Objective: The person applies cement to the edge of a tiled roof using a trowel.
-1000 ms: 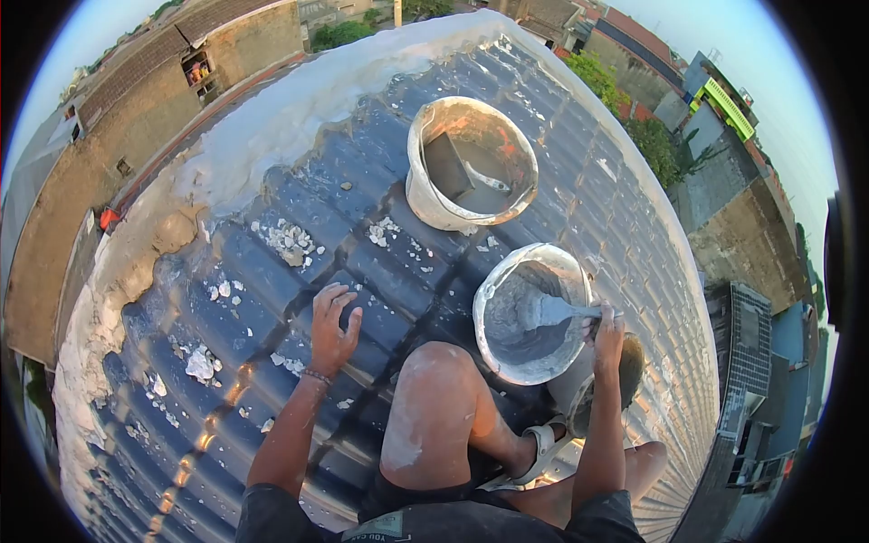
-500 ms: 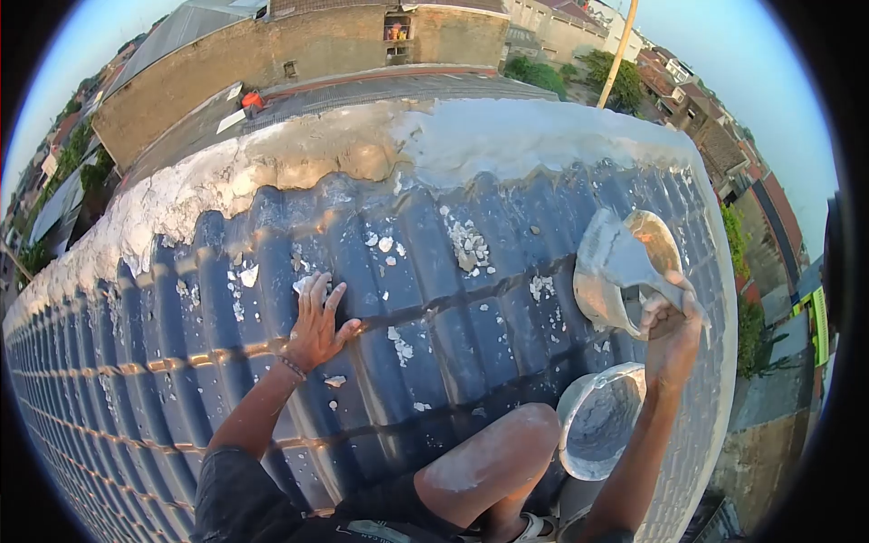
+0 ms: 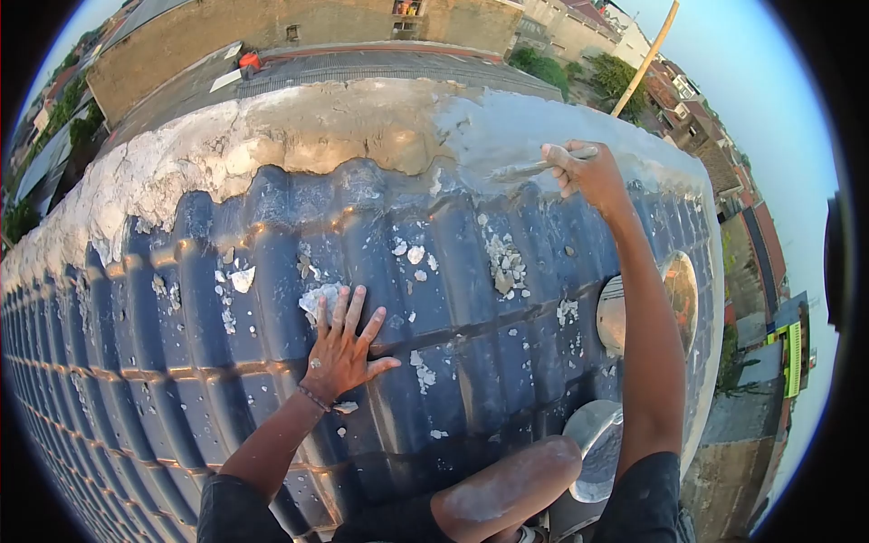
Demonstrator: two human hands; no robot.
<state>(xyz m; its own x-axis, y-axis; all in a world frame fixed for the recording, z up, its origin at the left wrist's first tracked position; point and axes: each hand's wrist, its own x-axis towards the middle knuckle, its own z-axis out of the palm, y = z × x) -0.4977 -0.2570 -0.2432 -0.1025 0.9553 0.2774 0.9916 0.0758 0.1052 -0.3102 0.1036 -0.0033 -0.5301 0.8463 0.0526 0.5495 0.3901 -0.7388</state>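
Note:
My right hand grips the handle of a flat, grey-smeared paintbrush, its head against the wet grey coating on the roof ridge. Fingers spread, my left hand lies on the dark blue roof tiles beside a pale mortar lump. Left of the grey coating, the bare mortar ridge is rough and tan. A round container stands partly behind my right forearm. Lower down, a bucket with grey material inside is partly hidden by my arm and knee.
Loose mortar crumbs and chips lie scattered on the sloping tiles. My bent knee is close to the bucket. Past the ridge lies a lower roof; the right roof edge drops toward buildings. A pole rises behind.
My right hand has moved the paintbrush from the round container up and left to the ridge. The view has shifted slightly. My left hand stays spread on the tiles.

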